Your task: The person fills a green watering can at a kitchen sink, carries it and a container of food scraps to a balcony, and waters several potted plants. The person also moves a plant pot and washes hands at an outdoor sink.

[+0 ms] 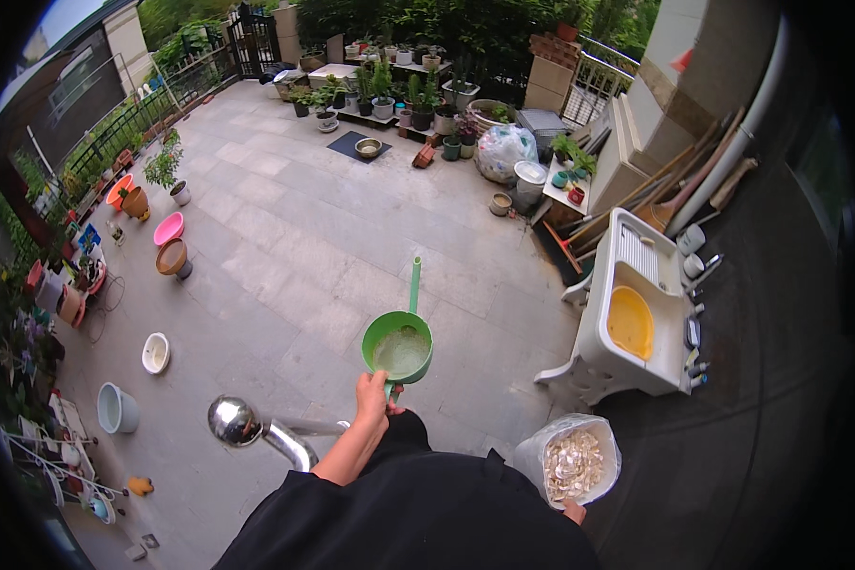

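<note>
The green plastic watering can with a long spout (399, 344) hangs out in front of the person over the paved patio floor (285, 256), filled with water, its handle in the grip of the left hand (371, 399), fingers closed around it. The right hand (572, 513) clutches a clear plastic bag of pale shells (570, 463). One-handed, the full can could tip and slop over.

Green watering can (398, 348) in left hand (371, 398)
</note>
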Tool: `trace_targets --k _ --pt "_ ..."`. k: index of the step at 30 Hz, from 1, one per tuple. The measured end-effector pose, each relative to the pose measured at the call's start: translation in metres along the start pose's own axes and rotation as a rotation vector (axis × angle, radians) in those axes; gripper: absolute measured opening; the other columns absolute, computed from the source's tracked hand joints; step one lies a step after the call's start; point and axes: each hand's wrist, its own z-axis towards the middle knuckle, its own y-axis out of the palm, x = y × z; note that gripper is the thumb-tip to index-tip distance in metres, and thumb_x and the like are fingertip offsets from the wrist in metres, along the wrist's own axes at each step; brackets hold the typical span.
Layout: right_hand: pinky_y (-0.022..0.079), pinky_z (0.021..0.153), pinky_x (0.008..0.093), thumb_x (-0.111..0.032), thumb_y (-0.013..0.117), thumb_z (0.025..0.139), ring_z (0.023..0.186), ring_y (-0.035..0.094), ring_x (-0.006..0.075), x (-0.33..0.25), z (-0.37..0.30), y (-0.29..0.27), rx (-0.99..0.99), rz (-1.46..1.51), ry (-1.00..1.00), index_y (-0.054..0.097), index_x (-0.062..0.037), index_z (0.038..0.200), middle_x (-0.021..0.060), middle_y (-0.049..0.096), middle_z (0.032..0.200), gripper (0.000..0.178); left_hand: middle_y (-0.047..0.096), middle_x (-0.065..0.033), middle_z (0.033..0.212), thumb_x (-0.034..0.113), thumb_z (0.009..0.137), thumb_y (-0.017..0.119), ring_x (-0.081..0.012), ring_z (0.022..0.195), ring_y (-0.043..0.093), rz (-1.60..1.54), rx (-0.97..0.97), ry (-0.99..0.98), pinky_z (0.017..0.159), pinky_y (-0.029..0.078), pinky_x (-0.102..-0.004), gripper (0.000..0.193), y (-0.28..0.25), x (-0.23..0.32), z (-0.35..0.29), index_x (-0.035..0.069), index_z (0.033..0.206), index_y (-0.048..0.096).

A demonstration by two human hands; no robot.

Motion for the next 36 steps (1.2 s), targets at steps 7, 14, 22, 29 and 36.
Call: trace_targets --k 7,14,22,29,36 --pt "0.036 0.035 0.0279 -0.015 0.052 0.074 0.043 0.051 0.0197 -0.053 0.157 0.137 -0.048 0.204 0.287 0.058 0.0058 0.08 0.0131 0.056 0.06 0.022 0.059 -0.0136 0.071 0.021 0.082 0.046 -0.0112 0.037 0.041 -0.051 0.142 0.038 0.038 0.049 -0.0321 0.024 0.019 0.01 0.175 0.001 0.094 0.042" --pt "0.037 0.036 0.027 -0.015 0.051 0.077 0.047 0.054 0.0211 -0.055 0.328 0.298 -0.153 0.412 0.467 0.058 0.0053 0.086 0.0149 0.057 0.063 0.023 0.058 -0.016 0.071 0.018 0.083 0.046 -0.0125 0.036 0.043 -0.092 0.175 0.104 0.034 0.044 -0.0283 0.022 0.018 0.077 0.331 -0.001 0.091 0.04" --pt "0.035 0.034 0.0245 -0.013 0.045 0.079 0.041 0.05 0.0187 -0.336 0.368 0.51 -0.215 0.21 0.501 0.054 0.0002 0.09 0.0138 0.055 0.056 0.02 0.059 -0.0124 0.075 0.024 0.084 0.043 -0.0109 0.04 0.041 -0.108 0.362 0.123 0.045 0.05 -0.0344 0.027 0.013 0.188 0.481 0.002 0.099 0.044" --pt "0.039 0.034 0.0329 -0.013 0.049 0.072 0.041 0.055 0.0218 -0.473 0.483 0.709 -0.313 -0.059 0.023 0.058 0.0092 0.071 0.0155 0.055 0.051 0.024 0.057 -0.0126 0.077 0.023 0.085 0.043 -0.0114 0.043 0.042 -0.264 0.465 0.158 0.048 0.05 -0.0346 0.024 0.022 0.302 0.591 0.005 0.101 0.041" --pt "0.035 0.032 0.0261 -0.013 0.054 0.073 0.039 0.049 0.0158 -0.693 0.466 0.892 -0.322 0.012 0.059 0.059 0.0016 0.072 0.0088 0.055 0.055 0.016 0.056 -0.0107 0.081 0.027 0.086 0.042 -0.0105 0.044 0.041 -0.289 0.57 0.134 0.051 0.05 -0.0366 0.027 -0.018 0.397 0.714 0.005 0.102 0.043"
